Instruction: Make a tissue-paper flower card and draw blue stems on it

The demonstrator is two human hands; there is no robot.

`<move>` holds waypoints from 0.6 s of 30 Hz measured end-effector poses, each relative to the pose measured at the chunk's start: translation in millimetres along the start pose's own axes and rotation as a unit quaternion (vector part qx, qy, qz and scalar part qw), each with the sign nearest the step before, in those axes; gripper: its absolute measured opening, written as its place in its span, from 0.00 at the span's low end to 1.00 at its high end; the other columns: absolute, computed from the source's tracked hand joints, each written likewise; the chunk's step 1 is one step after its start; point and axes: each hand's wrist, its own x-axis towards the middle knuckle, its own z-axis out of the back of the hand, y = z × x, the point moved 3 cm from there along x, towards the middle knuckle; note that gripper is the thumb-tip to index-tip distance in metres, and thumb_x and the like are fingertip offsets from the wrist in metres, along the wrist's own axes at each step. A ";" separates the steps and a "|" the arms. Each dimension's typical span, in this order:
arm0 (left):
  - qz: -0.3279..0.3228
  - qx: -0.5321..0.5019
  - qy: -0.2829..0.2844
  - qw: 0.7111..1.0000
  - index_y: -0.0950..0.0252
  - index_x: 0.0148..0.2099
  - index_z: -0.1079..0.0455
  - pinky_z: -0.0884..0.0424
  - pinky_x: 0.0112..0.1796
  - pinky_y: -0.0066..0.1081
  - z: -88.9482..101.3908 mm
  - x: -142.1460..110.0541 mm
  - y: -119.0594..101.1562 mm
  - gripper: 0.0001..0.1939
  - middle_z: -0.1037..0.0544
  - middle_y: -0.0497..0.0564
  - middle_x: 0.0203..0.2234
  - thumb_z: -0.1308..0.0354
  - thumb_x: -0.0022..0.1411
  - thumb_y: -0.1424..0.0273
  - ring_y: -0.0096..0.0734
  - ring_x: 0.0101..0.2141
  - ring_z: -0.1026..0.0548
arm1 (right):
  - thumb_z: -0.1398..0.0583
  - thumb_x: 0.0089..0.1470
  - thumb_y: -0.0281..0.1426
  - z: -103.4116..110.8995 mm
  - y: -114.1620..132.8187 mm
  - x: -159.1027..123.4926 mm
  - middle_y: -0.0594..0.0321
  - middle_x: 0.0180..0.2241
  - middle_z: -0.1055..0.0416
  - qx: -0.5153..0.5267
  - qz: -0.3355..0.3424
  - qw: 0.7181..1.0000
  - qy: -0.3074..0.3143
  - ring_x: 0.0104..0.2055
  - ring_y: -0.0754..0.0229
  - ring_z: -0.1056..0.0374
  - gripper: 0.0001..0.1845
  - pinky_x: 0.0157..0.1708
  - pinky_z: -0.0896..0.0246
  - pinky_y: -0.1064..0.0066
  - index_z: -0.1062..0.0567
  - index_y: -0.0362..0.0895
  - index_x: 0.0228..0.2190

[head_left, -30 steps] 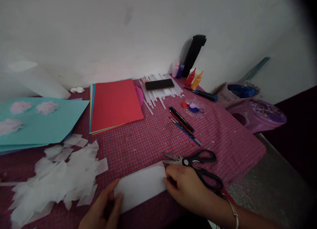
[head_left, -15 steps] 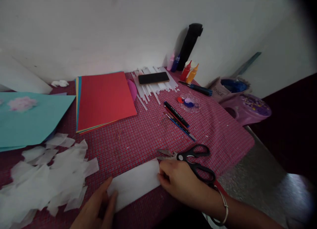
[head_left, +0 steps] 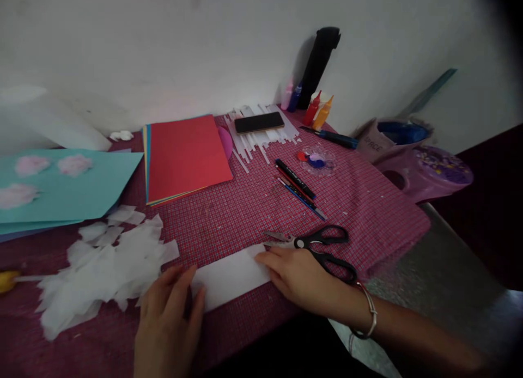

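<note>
White paper (head_left: 231,277): flat on tablecloth (head_left: 241,203), between hands. Left hand (head_left: 167,318): fingers parted at left end, loose. Right hand (head_left: 298,277): fingers bent over right end, pinch unclear. Risk: snag or tear, open scissors (head_left: 299,242) adjoining

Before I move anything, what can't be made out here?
All in the head view:
- White paper: left end covered by the left hand, right end partly by the right hand.
- Yellow thing: cut off by the left edge.
- Marker: lettering too small.
- Blue contents of the bag: too blurred to identify.
</note>
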 end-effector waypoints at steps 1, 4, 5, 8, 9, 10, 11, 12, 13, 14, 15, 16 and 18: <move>-0.019 -0.010 -0.008 1.000 0.62 0.50 0.33 0.34 0.47 0.44 2.8 0.1 -2.5 0.15 0.30 0.57 0.46 0.49 0.63 0.64 0.43 0.45 0.30 | 0.46 0.57 0.23 -0.4 -0.2 0.0 0.61 0.35 0.28 0.001 0.004 1.000 -0.004 0.34 0.62 0.33 0.14 0.34 0.43 0.72 0.28 0.44 0.44; -0.062 -0.058 0.029 0.996 0.60 0.47 0.33 0.34 0.46 0.39 4.5 4.8 -7.2 0.11 0.28 0.54 0.44 0.47 0.63 0.66 0.38 0.43 0.30 | 0.47 0.58 0.24 0.2 0.4 -0.2 0.60 0.35 0.28 0.000 0.011 1.000 -0.011 0.34 0.62 0.33 0.13 0.34 0.43 0.72 0.28 0.43 0.44; -0.068 -0.067 0.058 0.994 0.60 0.48 0.33 0.34 0.46 0.38 2.9 9.2 -8.3 0.11 0.28 0.54 0.44 0.47 0.63 0.66 0.38 0.43 0.30 | 0.47 0.58 0.24 0.8 1.0 -0.4 0.61 0.35 0.28 -0.003 0.012 1.000 -0.010 0.34 0.62 0.33 0.13 0.34 0.43 0.72 0.28 0.43 0.44; -0.069 -0.049 0.176 0.981 0.60 0.48 0.31 0.34 0.46 0.42 -5.0 32.1 -14.9 0.13 0.27 0.54 0.43 0.50 0.63 0.65 0.42 0.44 0.30 | 0.47 0.58 0.24 2.7 3.6 -0.6 0.61 0.35 0.28 -0.014 0.015 1.000 -0.006 0.34 0.61 0.33 0.14 0.34 0.43 0.72 0.28 0.43 0.44; -0.067 -0.038 0.218 0.973 0.60 0.47 0.30 0.35 0.46 0.43 -7.7 41.5 -18.7 0.13 0.26 0.55 0.43 0.51 0.62 0.66 0.43 0.44 0.30 | 0.47 0.57 0.23 3.3 4.6 -0.7 0.60 0.36 0.28 -0.016 0.017 1.000 -0.005 0.34 0.61 0.33 0.14 0.34 0.43 0.71 0.28 0.43 0.44; -0.065 -0.026 0.258 0.964 0.61 0.47 0.30 0.35 0.47 0.44 -10.1 50.9 -23.0 0.14 0.27 0.55 0.43 0.51 0.61 0.68 0.44 0.45 0.30 | 0.47 0.57 0.24 4.1 5.4 -0.9 0.60 0.36 0.28 -0.017 0.019 1.000 -0.004 0.34 0.61 0.32 0.13 0.34 0.42 0.71 0.28 0.42 0.44; -0.066 -0.015 0.291 0.954 0.61 0.47 0.30 0.35 0.47 0.45 -12.0 59.7 -27.6 0.15 0.27 0.55 0.43 0.52 0.60 0.71 0.45 0.45 0.31 | 0.47 0.57 0.24 5.1 5.9 -1.4 0.60 0.36 0.28 -0.015 0.022 1.000 -0.003 0.34 0.61 0.32 0.13 0.35 0.42 0.71 0.28 0.42 0.43; -0.072 -0.007 0.317 0.946 0.62 0.47 0.30 0.36 0.47 0.44 -13.7 67.4 -32.0 0.16 0.27 0.56 0.43 0.52 0.58 0.73 0.45 0.45 0.31 | 0.47 0.58 0.24 6.6 5.8 -2.6 0.59 0.36 0.28 -0.012 0.024 1.000 -0.003 0.35 0.61 0.32 0.13 0.35 0.41 0.71 0.28 0.42 0.43; -0.078 -0.002 0.334 0.939 0.63 0.46 0.30 0.36 0.47 0.44 -15.0 74.1 -35.6 0.17 0.28 0.56 0.42 0.52 0.55 0.75 0.45 0.45 0.32 | 0.47 0.58 0.24 8.8 4.9 -4.6 0.59 0.37 0.28 -0.005 0.027 1.000 -0.005 0.36 0.60 0.32 0.13 0.36 0.40 0.70 0.28 0.42 0.43; -0.084 0.002 0.343 0.936 0.64 0.46 0.30 0.36 0.48 0.44 -16.2 79.3 -37.9 0.18 0.28 0.57 0.42 0.51 0.53 0.76 0.45 0.46 0.32 | 0.47 0.59 0.25 11.8 3.0 -7.7 0.59 0.38 0.28 0.004 0.030 0.999 -0.010 0.37 0.60 0.31 0.13 0.38 0.39 0.70 0.28 0.42 0.44; -0.086 0.003 0.349 0.933 0.65 0.46 0.31 0.37 0.48 0.43 -17.6 83.2 -38.7 0.19 0.29 0.57 0.42 0.50 0.51 0.77 0.45 0.46 0.32 | 0.47 0.59 0.25 15.7 0.1 -12.1 0.59 0.39 0.28 0.015 0.032 0.999 -0.020 0.39 0.60 0.31 0.13 0.40 0.39 0.69 0.29 0.43 0.45; -0.076 0.000 0.357 0.931 0.66 0.45 0.31 0.37 0.48 0.41 -19.3 85.6 -37.7 0.19 0.29 0.58 0.42 0.50 0.49 0.77 0.44 0.46 0.32 | 0.47 0.60 0.25 20.2 -4.1 -17.8 0.58 0.41 0.28 0.027 0.031 0.999 -0.034 0.41 0.60 0.31 0.15 0.42 0.38 0.68 0.29 0.44 0.47; -0.033 -0.010 0.385 0.922 0.66 0.44 0.33 0.37 0.43 0.37 -23.4 86.9 -31.7 0.18 0.28 0.57 0.39 0.49 0.48 0.76 0.42 0.41 0.30 | 0.47 0.60 0.26 29.7 -15.5 -32.9 0.59 0.42 0.28 0.043 0.023 0.997 -0.066 0.42 0.60 0.32 0.16 0.44 0.38 0.67 0.30 0.45 0.49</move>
